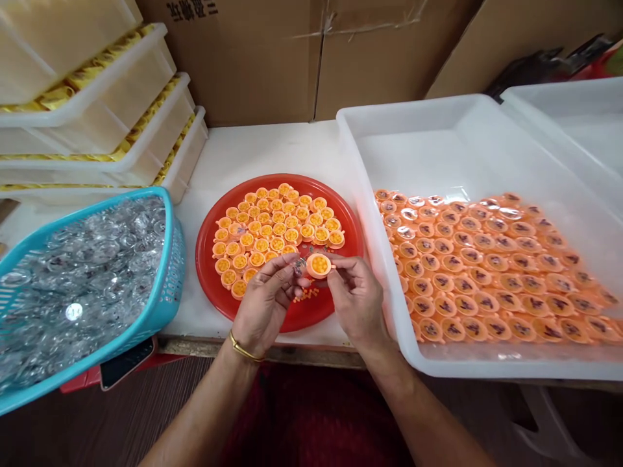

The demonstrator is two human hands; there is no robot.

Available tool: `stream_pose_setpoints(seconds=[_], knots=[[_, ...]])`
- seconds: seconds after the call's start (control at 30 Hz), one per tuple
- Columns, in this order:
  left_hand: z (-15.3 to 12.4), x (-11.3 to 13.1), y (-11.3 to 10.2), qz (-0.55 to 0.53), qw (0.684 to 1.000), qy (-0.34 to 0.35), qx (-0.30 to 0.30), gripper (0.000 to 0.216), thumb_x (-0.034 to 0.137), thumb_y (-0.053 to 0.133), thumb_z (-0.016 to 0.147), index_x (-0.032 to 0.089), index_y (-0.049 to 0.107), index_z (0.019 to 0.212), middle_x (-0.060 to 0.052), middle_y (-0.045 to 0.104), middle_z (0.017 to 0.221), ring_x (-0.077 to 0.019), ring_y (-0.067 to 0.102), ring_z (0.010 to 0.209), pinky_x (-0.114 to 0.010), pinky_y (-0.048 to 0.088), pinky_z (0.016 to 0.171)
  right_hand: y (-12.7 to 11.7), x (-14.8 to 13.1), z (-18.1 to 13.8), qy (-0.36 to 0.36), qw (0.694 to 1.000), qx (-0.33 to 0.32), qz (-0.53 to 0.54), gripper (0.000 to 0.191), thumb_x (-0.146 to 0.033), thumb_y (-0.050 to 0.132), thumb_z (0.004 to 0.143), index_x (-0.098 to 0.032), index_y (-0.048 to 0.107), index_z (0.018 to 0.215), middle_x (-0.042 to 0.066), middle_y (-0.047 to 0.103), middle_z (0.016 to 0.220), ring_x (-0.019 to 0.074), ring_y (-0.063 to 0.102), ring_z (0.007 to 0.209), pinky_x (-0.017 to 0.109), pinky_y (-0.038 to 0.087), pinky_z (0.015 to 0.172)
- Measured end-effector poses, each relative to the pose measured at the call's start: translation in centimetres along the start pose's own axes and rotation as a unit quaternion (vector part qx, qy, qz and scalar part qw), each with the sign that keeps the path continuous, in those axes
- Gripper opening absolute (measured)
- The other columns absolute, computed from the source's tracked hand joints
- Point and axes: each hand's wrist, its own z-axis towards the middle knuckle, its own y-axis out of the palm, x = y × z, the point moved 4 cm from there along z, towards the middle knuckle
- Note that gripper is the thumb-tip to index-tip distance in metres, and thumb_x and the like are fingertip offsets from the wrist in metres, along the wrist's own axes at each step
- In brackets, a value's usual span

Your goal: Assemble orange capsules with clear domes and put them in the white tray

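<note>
Over the red round tray [207, 279], my right hand [359, 298] pinches a small orange cup-shaped piece [319, 265] by its side tab. Yellow-orange beads show in its round face. Close to its left edge, my left hand [267, 292] holds a small clear plastic disc [299, 266] with dark marks, partly hidden by the fingers. Many similar orange pieces [261, 245] lie face up on the tray, packed together. Loose orange beads [307, 295] and a few small dark-marked bits sit on the tray near my fingers.
At left, a blue basket [168, 259] is full of clear discs [97, 272]. Stacked white bins [121, 123] with yellow pieces stand behind it. To the right, a white bin [413, 353] holds rows of covered orange pieces [470, 279]. Cardboard boxes [253, 65] line the back.
</note>
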Motion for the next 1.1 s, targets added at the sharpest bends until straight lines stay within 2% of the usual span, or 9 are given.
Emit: stream_pose_setpoints(seconds=[0.3, 0.4, 0.47, 0.53, 0.7, 0.77, 0.9, 1.03, 1.1], knots=[[0.2, -0.1, 0.4, -0.028, 0.999, -0.029, -0.020, 0.023, 0.016, 0.069, 0.076, 0.013, 0.066, 0.100, 0.000, 0.063, 0.073, -0.0072, 0.060, 0.059, -0.015, 0.044, 0.050, -0.1, -0.3, 0.1, 0.005, 1.000, 0.001, 0.008, 0.004, -0.023, 0.058, 0.084, -0.021, 0.059, 0.087, 0.010, 0.071, 0.104, 0.0206, 0.070, 0.092, 0.033, 0.059, 0.076], [0.4, -0.1, 0.9, 0.023, 1.000, -0.012, -0.012, 0.031, 0.017, 0.072, 0.073, 0.014, 0.065, 0.104, 0.000, 0.064, 0.076, -0.0070, 0.059, 0.061, -0.015, 0.044, 0.053, -0.3, -0.6, 0.2, 0.014, 1.000, 0.007, 0.000, 0.004, -0.024, 0.057, 0.084, -0.022, 0.059, 0.087, 0.009, 0.072, 0.103, 0.0208, 0.070, 0.093, 0.033, 0.059, 0.076], [0.5, 0.5, 1.0, 0.110, 0.993, 0.043, 0.003, 0.031, 0.021, 0.073, 0.073, 0.015, 0.065, 0.102, 0.001, 0.063, 0.074, -0.0087, 0.060, 0.061, -0.018, 0.046, 0.055, -0.5, -0.7, 0.2, 0.021, 1.000, 0.011, 0.000, 0.004, -0.025, 0.057, 0.083, -0.022, 0.058, 0.086, 0.008, 0.072, 0.101, 0.0208, 0.070, 0.091, 0.034, 0.059, 0.075], [0.4, 1.5, 1.0, 0.234, 0.963, 0.127, 0.028, 0.025, 0.024, 0.072, 0.073, 0.016, 0.066, 0.096, 0.000, 0.063, 0.072, -0.0109, 0.060, 0.062, -0.021, 0.047, 0.058, -0.6, -0.6, 0.3, 0.033, 0.999, 0.011, 0.017, 0.004, -0.026, 0.058, 0.083, -0.022, 0.058, 0.085, 0.008, 0.072, 0.101, 0.0213, 0.070, 0.090, 0.035, 0.059, 0.075], [-0.5, 3.7, 1.4, 0.480, 0.824, 0.298, 0.040, 0.016, 0.018, 0.066, 0.077, 0.021, 0.072, 0.092, -0.001, 0.061, 0.077, -0.0120, 0.056, 0.070, -0.023, 0.046, 0.065, -0.5, -0.4, 0.3, 0.035, 0.998, 0.008, 0.045, 0.006, -0.026, 0.059, 0.083, -0.021, 0.057, 0.085, 0.009, 0.072, 0.104, 0.0221, 0.070, 0.091, 0.036, 0.060, 0.077], [-0.6, 3.6, 1.4, 0.483, 0.824, 0.295, 0.033, 0.022, 0.017, 0.064, 0.078, 0.022, 0.071, 0.099, -0.001, 0.061, 0.077, -0.0121, 0.056, 0.070, -0.023, 0.047, 0.067, -0.5, -0.5, 0.2, 0.033, 0.999, 0.009, 0.042, 0.006, -0.026, 0.060, 0.083, -0.021, 0.058, 0.085, 0.009, 0.072, 0.103, 0.0220, 0.070, 0.091, 0.036, 0.060, 0.076], [-0.2, 2.7, 1.1, 0.445, 0.858, 0.251, 0.053, 0.022, 0.020, 0.067, 0.077, 0.019, 0.066, 0.099, -0.003, 0.065, 0.082, -0.0143, 0.061, 0.075, -0.025, 0.049, 0.071, -0.5, -0.6, 0.1, 0.043, 0.998, 0.003, 0.050, 0.006, -0.026, 0.059, 0.083, -0.021, 0.058, 0.084, 0.009, 0.071, 0.103, 0.0219, 0.070, 0.089, 0.037, 0.059, 0.079], [0.0, 3.2, 1.2, 0.499, 0.815, 0.290, 0.055, 0.004, 0.022, 0.066, 0.077, 0.020, 0.067, 0.080, -0.004, 0.067, 0.080, -0.0154, 0.062, 0.074, -0.027, 0.049, 0.070, -0.4, -0.4, 0.6, 0.039, 0.999, 0.006, 0.030, 0.005, -0.026, 0.059, 0.082, -0.021, 0.059, 0.083, 0.008, 0.072, 0.099, 0.0216, 0.070, 0.089, 0.035, 0.058, 0.076], [-0.7, 3.7, 1.2, 0.530, 0.789, 0.307, 0.051, 0.005, 0.025, 0.066, 0.079, 0.021, 0.068, 0.078, -0.004, 0.067, 0.080, -0.0167, 0.062, 0.075, -0.027, 0.050, 0.070, -0.3, -0.7, 0.4, 0.027, 0.999, 0.016, 0.020, 0.006, -0.026, 0.058, 0.082, -0.021, 0.060, 0.083, 0.008, 0.072, 0.099, 0.0206, 0.069, 0.089, 0.033, 0.057, 0.078]])
